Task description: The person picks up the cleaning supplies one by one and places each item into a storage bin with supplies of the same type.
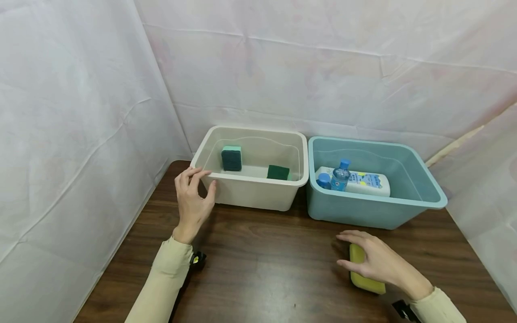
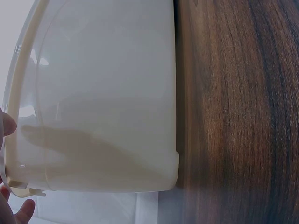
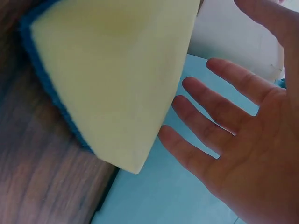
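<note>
My left hand [image 1: 193, 202] rests at the front left corner of a beige bin [image 1: 250, 190], fingers over the rim and thumb apart in front. In the left wrist view, its fingertips [image 2: 25, 211] show at the rim's corner. Over a yellow sponge [image 1: 366, 283] on the table is my right hand [image 1: 381, 260], fingers spread and thumb apart. From the right wrist, that sponge [image 3: 117, 79] shows a dark blue scouring layer, and the palm does not close round it. Inside the beige bin, one green sponge [image 1: 232, 159] stands upright and another [image 1: 278, 172] lies lower right.
A blue bin [image 1: 363, 208] stands right of the beige one, holding a white bottle [image 1: 367, 180] on its side and small clear bottles [image 1: 340, 176] with blue caps. White sheeting [image 1: 282, 76] hangs behind and at both sides of the brown wooden table [image 1: 258, 255].
</note>
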`<state>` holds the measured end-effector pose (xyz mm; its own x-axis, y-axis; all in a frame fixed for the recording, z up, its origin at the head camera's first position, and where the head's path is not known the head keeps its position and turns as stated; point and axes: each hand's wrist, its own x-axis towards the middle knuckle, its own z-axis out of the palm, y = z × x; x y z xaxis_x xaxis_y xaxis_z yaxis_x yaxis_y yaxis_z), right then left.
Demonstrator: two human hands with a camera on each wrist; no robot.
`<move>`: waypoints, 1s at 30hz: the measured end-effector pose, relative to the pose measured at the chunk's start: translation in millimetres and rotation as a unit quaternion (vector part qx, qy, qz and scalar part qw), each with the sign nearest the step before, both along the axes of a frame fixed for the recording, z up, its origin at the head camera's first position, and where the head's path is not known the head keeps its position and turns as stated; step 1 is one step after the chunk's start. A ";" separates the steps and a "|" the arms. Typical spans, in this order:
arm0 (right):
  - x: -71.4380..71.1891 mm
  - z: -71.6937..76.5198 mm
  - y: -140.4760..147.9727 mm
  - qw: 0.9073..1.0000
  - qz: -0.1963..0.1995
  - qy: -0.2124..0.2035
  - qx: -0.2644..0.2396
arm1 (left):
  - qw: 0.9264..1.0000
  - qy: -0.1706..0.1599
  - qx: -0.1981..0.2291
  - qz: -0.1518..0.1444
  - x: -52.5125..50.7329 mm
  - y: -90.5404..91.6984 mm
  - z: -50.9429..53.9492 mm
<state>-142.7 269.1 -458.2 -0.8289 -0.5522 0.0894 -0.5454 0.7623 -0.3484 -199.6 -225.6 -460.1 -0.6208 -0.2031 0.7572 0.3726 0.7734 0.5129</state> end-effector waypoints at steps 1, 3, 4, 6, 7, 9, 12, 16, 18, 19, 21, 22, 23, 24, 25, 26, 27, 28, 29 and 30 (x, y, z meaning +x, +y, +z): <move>0.7 -1.0 1.2 1.000 -0.001 0.001 -0.001 | 1.000 0.000 0.001 0.000 -0.2 0.0 0.0; 2.6 -2.7 4.0 1.000 -0.003 0.001 0.000 | 1.000 -0.001 0.000 0.000 -0.6 0.0 -0.5; 4.0 -3.5 5.6 1.000 -0.006 0.000 0.002 | 1.000 -0.002 0.000 0.000 -0.7 0.1 -0.8; 7.1 -5.3 8.6 1.000 -0.010 -0.001 0.006 | 1.000 -0.002 0.000 -0.001 -0.9 0.4 -1.2; 8.6 -6.2 10.1 1.000 -0.012 -0.003 0.008 | 1.000 -0.002 -0.001 -0.001 -0.9 0.5 -1.4; 11.1 -7.9 12.7 1.000 -0.016 -0.004 0.011 | 1.000 -0.001 0.000 -0.001 -1.0 0.5 -1.5; 12.8 -10.7 16.1 1.000 -0.019 -0.006 0.012 | 1.000 0.000 0.001 0.000 -1.1 0.2 -0.9; 14.3 -13.6 20.9 0.999 -0.028 -0.014 0.013 | 1.000 -0.003 0.002 0.000 -0.9 0.0 -0.5; 15.6 -14.8 23.4 0.999 -0.034 -0.020 0.012 | 1.000 -0.004 0.001 0.001 -0.9 0.3 -0.5; 16.4 -15.4 24.6 0.999 -0.037 -0.023 0.011 | 1.000 -0.005 0.001 0.001 -0.9 0.4 -0.6; 18.1 -16.4 26.9 0.999 -0.042 -0.024 0.008 | 1.000 -0.004 0.001 0.000 -1.0 0.6 -0.8; 18.6 -17.0 28.1 0.999 -0.041 -0.024 0.006 | 1.000 -0.004 0.001 0.001 -1.1 0.6 -0.8; 19.3 -17.5 29.1 0.999 -0.043 -0.024 0.006 | 1.000 -0.004 0.001 0.001 -1.1 0.6 -0.8; 20.0 -17.9 30.1 0.999 -0.045 -0.024 0.006 | 1.000 -0.004 0.001 0.001 -1.1 0.6 -0.9; 20.6 -18.4 31.1 0.999 -0.045 -0.024 0.006 | 1.000 -0.004 0.001 0.001 -1.1 0.5 -0.7; 20.9 -18.8 32.1 0.999 -0.045 -0.023 0.007 | 1.000 -0.004 0.001 0.001 -1.1 0.5 -0.6; 21.0 -18.9 32.9 0.999 -0.044 -0.024 0.006 | 1.000 -0.004 0.000 0.002 -1.0 0.3 -0.3; 21.4 -18.9 33.5 0.999 -0.045 -0.026 0.006 | 1.000 -0.005 0.000 0.002 -0.9 0.2 -0.2; 21.9 -19.0 34.1 0.998 -0.048 -0.027 0.006 | 1.000 -0.006 -0.001 0.002 -0.8 0.1 -0.1; 22.2 -19.3 34.8 0.998 -0.048 -0.029 0.004 | 1.000 -0.006 -0.001 0.002 -0.7 0.0 -0.1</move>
<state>-120.6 303.9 -477.5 -0.8819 -0.4701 0.0360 -0.4485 0.8129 -0.3715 -200.4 -225.6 -460.2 -0.6290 -0.2045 0.7500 0.3630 0.7759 0.5160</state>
